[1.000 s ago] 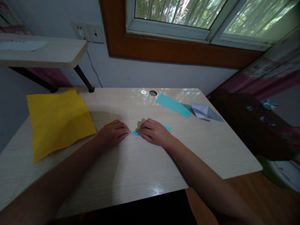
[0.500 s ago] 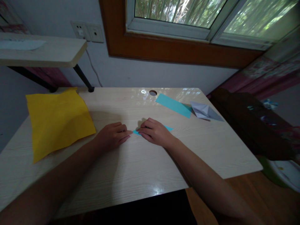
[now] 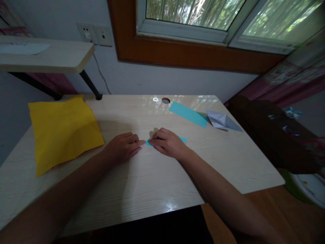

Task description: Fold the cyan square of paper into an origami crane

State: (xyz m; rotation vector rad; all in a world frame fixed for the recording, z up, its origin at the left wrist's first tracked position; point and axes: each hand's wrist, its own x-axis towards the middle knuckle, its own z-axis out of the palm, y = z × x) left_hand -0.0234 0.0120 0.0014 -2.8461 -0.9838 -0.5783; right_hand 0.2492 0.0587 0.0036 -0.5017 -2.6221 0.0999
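Observation:
A folded piece of light blue paper (image 3: 183, 139) lies on the table, mostly covered by my right hand (image 3: 168, 143). That hand's fingers are bent and pressed together on the paper, close to its narrow left end. From the left, my left hand (image 3: 124, 146) meets the same end with its index fingertip, its other fingers curled in. Only a small blue bit shows between the two hands, and the paper's pointed right end sticks out behind my right knuckles. Exactly how the left thumb and finger grip the tip is too small to see.
A flat blue paper strip (image 3: 188, 114) lies near the back, beside a folded pale paper shape (image 3: 221, 120). Yellow paper (image 3: 66, 132) covers part of the left side. A raised shelf (image 3: 68, 61) stands at the back left. The table (image 3: 162, 183) has a round hole near its back edge.
My left index fingertip has shifted slightly to the right along the blue paper's tip. My right hand stays almost still on the paper.

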